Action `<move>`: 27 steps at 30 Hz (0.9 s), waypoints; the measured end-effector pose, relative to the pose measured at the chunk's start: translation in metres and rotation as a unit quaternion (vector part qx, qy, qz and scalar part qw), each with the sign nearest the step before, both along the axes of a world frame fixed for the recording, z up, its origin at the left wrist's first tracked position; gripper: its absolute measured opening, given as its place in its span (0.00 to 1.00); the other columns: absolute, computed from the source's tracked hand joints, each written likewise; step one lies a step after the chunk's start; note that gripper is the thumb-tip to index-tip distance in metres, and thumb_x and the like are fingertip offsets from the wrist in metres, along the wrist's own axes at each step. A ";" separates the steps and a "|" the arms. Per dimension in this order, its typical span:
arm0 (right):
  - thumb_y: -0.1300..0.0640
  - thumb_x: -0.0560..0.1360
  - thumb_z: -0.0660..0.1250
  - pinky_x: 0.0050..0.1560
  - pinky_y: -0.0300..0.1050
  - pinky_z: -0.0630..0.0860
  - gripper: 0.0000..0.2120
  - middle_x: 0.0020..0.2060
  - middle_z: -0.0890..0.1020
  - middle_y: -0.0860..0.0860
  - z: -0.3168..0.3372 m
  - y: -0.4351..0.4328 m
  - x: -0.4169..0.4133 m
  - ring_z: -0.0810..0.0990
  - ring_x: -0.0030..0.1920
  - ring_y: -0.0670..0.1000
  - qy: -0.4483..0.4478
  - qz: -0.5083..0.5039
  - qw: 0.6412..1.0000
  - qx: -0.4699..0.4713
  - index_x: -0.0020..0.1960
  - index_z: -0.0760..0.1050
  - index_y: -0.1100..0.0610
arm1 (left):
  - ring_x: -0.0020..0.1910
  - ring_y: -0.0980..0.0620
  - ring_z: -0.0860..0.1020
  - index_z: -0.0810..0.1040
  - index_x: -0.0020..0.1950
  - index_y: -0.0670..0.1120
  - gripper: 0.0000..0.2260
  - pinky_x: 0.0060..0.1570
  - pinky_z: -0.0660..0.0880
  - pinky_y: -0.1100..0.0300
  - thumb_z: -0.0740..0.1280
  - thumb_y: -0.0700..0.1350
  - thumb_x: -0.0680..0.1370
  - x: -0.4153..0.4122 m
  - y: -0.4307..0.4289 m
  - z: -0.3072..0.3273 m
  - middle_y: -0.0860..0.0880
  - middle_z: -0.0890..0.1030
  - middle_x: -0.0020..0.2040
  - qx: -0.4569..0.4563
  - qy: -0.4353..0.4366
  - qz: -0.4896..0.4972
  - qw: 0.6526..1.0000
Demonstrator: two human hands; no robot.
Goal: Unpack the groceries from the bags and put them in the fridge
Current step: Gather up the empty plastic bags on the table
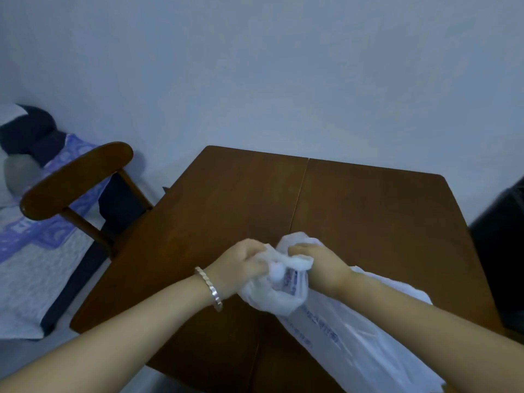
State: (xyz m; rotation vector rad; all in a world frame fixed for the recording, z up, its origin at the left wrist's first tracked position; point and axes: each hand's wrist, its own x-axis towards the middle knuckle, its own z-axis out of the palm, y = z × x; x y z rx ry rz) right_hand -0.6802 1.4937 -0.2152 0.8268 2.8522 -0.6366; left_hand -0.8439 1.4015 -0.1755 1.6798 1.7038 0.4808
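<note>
Domestic room, apparently serving for both living and sleeping. A brown wooden table [368, 211] stands against a plain pale wall [255, 66], with a matching wooden chair [76, 180] at its left side. Beyond the chair lies a bed [28, 279] with a purple-patterned cover and dark cushions [25, 129]. A white plastic shopping bag [354, 336] rests on the table.

Dim bluish light, soft blur, wide-angle distortion

Brown wooden desk [354, 199] with centre seam, set against a pale wall [255, 66]. Left: wooden chair [76, 180], beside a bed [34, 265] with blue-patterned cover. Right edge: unidentifiable dark object [502, 265].
</note>
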 end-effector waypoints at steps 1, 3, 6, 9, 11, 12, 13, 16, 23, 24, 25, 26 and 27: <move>0.60 0.80 0.57 0.48 0.37 0.65 0.09 0.45 0.77 0.53 0.007 -0.007 0.000 0.77 0.53 0.53 0.011 -0.007 1.000 0.028 0.45 0.74 0.58 | 0.61 0.51 0.71 0.73 0.59 0.52 0.32 0.66 0.66 0.50 0.67 0.59 0.56 -0.004 0.000 -0.001 0.49 0.72 0.59 0.025 0.020 -0.008 0.999; 0.56 0.77 0.58 0.45 0.41 0.72 0.08 0.44 0.79 0.53 0.017 -0.024 -0.008 0.78 0.45 0.52 0.112 -0.001 0.985 0.127 0.48 0.75 0.58 | 0.65 0.52 0.67 0.56 0.72 0.56 0.45 0.69 0.61 0.54 0.70 0.59 0.58 -0.004 0.003 -0.009 0.48 0.66 0.65 -0.030 -0.006 -0.004 1.000; 0.56 0.75 0.63 0.46 0.41 0.72 0.07 0.45 0.77 0.53 0.030 -0.040 -0.016 0.74 0.44 0.50 0.226 0.010 0.974 0.022 0.51 0.73 0.58 | 0.46 0.63 0.76 0.62 0.70 0.40 0.29 0.56 0.67 0.71 0.67 0.44 0.72 -0.003 -0.001 -0.016 0.48 0.76 0.53 -0.120 -0.034 -0.095 0.988; 0.50 0.73 0.70 0.63 0.30 0.61 0.35 0.68 0.66 0.52 0.032 -0.039 -0.006 0.66 0.63 0.43 0.160 0.022 0.986 -0.038 0.74 0.57 0.57 | 0.45 0.51 0.80 0.78 0.50 0.35 0.13 0.53 0.74 0.63 0.62 0.45 0.77 -0.005 -0.005 -0.015 0.41 0.81 0.45 -0.015 0.074 -0.167 0.983; 0.38 0.66 0.72 0.74 0.41 0.46 0.55 0.76 0.47 0.47 0.019 -0.030 0.003 0.50 0.73 0.45 0.065 0.018 0.996 0.053 0.77 0.38 0.53 | 0.53 0.52 0.76 0.79 0.53 0.42 0.08 0.55 0.71 0.63 0.65 0.43 0.76 -0.005 -0.008 -0.017 0.48 0.79 0.52 0.096 0.180 -0.157 0.966; 0.35 0.64 0.72 0.74 0.48 0.37 0.61 0.75 0.37 0.44 0.016 -0.027 0.006 0.38 0.75 0.47 0.003 0.016 0.996 0.084 0.75 0.30 0.51 | 0.52 0.55 0.74 0.79 0.50 0.44 0.06 0.53 0.69 0.66 0.65 0.43 0.75 -0.009 -0.012 -0.019 0.50 0.78 0.50 0.131 0.181 -0.183 0.957; 0.34 0.63 0.72 0.73 0.52 0.32 0.63 0.73 0.34 0.42 0.010 -0.026 0.008 0.32 0.74 0.47 -0.035 0.014 0.996 0.077 0.74 0.28 0.51 | 0.49 0.58 0.73 0.78 0.45 0.44 0.06 0.50 0.69 0.66 0.64 0.45 0.74 -0.006 -0.014 -0.015 0.50 0.77 0.47 0.159 0.135 -0.194 0.958; 0.47 0.67 0.75 0.75 0.50 0.39 0.45 0.71 0.59 0.42 -0.001 -0.028 0.006 0.52 0.75 0.44 0.010 -0.001 0.998 -0.054 0.76 0.54 0.53 | 0.41 0.55 0.72 0.76 0.38 0.43 0.10 0.44 0.71 0.63 0.59 0.45 0.74 -0.002 -0.017 -0.009 0.47 0.76 0.39 0.212 0.001 -0.173 0.962; 0.59 0.65 0.70 0.35 0.39 0.68 0.05 0.30 0.75 0.48 -0.016 -0.014 -0.007 0.73 0.33 0.44 0.120 -0.235 0.901 -0.344 0.32 0.76 0.52 | 0.43 0.52 0.74 0.69 0.49 0.47 0.12 0.42 0.74 0.66 0.70 0.38 0.73 -0.041 -0.012 -0.036 0.49 0.72 0.42 0.169 -0.015 0.156 0.973; 0.60 0.69 0.69 0.37 0.40 0.69 0.02 0.34 0.77 0.51 -0.016 -0.012 -0.011 0.74 0.37 0.47 0.119 -0.263 0.894 -0.342 0.38 0.78 0.56 | 0.42 0.53 0.74 0.69 0.50 0.45 0.11 0.38 0.70 0.72 0.68 0.34 0.73 -0.039 -0.013 -0.035 0.49 0.72 0.42 0.160 -0.039 0.223 0.961; 0.62 0.73 0.67 0.39 0.42 0.69 0.03 0.36 0.77 0.53 -0.019 -0.007 -0.015 0.75 0.39 0.50 0.146 -0.300 0.882 -0.332 0.41 0.77 0.58 | 0.39 0.55 0.75 0.72 0.49 0.44 0.09 0.34 0.69 0.74 0.67 0.33 0.73 -0.036 -0.016 -0.033 0.49 0.73 0.41 0.154 -0.035 0.255 0.954; 0.64 0.75 0.64 0.39 0.43 0.69 0.05 0.36 0.77 0.55 -0.021 -0.002 -0.019 0.74 0.40 0.52 0.192 -0.348 0.859 -0.322 0.41 0.76 0.60 | 0.39 0.57 0.77 0.75 0.48 0.44 0.09 0.33 0.69 0.75 0.68 0.33 0.72 -0.032 -0.016 -0.033 0.50 0.74 0.41 0.164 -0.034 0.260 0.951; 0.65 0.76 0.61 0.37 0.43 0.68 0.06 0.36 0.76 0.54 -0.018 0.001 -0.023 0.74 0.39 0.52 0.227 -0.403 0.832 -0.307 0.42 0.75 0.60 | 0.41 0.60 0.79 0.76 0.47 0.47 0.10 0.36 0.71 0.76 0.71 0.35 0.71 -0.030 -0.019 -0.036 0.52 0.76 0.42 0.153 -0.070 0.238 0.957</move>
